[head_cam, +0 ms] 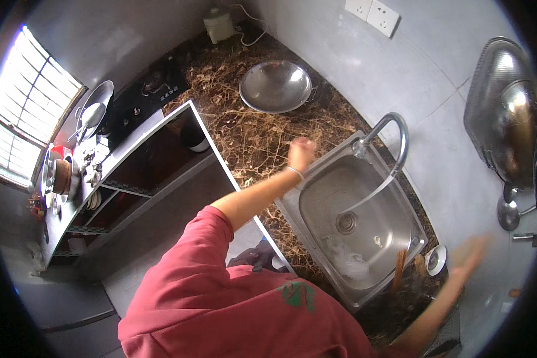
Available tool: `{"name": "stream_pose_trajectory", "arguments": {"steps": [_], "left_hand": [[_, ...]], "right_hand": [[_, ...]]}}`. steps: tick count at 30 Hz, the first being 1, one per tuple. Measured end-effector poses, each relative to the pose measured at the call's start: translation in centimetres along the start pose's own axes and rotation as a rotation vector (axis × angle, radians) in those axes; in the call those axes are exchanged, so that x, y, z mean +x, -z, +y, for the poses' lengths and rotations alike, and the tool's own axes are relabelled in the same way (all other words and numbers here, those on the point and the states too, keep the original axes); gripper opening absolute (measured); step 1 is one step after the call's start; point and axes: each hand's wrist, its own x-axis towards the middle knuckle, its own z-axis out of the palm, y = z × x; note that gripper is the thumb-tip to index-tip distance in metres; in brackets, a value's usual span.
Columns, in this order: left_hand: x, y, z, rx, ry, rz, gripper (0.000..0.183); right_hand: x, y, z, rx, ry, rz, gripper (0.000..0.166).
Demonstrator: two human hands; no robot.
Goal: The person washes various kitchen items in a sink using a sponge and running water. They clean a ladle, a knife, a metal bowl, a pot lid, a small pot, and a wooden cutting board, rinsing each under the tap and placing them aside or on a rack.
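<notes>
Water runs from the curved metal faucet (pixel 402 143) into the stainless steel sink (pixel 313 215). My left hand (pixel 302 152) is over the marble-patterned countertop (pixel 259 134), just outside the sink's corner, with a bracelet at the wrist; its fingers are blurred. Beyond it rests a metal wok (pixel 275 87). My right hand (pixel 472 253) is raised near the wall, past a small white bowl (pixel 436 260), blurred and with nothing visible in it. In the sink lies a clear plastic bag (pixel 349 262).
Brown brushes (pixel 400 268) stand by the sink's right end. A ladle (pixel 508 212) and a metal pan (pixel 517 134) hang on the wall. A black gas hob (pixel 150 94) and a pale appliance with a cord (pixel 219 26) are at the far side.
</notes>
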Motion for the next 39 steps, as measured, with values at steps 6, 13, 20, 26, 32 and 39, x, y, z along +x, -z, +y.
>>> {"name": "stream_pose_trajectory", "arguments": {"steps": [6, 13, 20, 26, 32, 39], "left_hand": [[17.0, 10.2, -7.8, -0.675, 0.668, 0.199, 0.065], [13.1, 8.7, -7.2, -0.671, 0.509, 0.086, 0.029], [-10.0, 8.2, -2.6, -0.423, 0.484, -0.227, 0.05], [-15.2, 6.1, 0.1, -0.228, 0.363, -0.541, 0.059], [-15.8, 1.1, -3.6, -0.584, 0.782, -0.471, 0.036], [-18.6, -4.1, -3.0, -0.635, 1.066, -0.802, 0.027]], "right_hand": [[-18.8, -7.5, 17.6, 0.545, -1.014, -0.311, 0.024], [-22.8, -17.9, 17.0, 0.008, -0.367, -0.683, 0.036], [-18.2, -29.5, 16.5, -0.663, 0.378, -0.766, 0.039], [-23.3, -25.2, 21.0, -0.779, 0.523, -0.998, 0.039], [-21.2, -17.7, 18.8, -0.896, 0.065, -0.86, 0.017], [-16.1, -21.4, 26.9, -0.649, 0.144, -0.608, 0.018]]}}
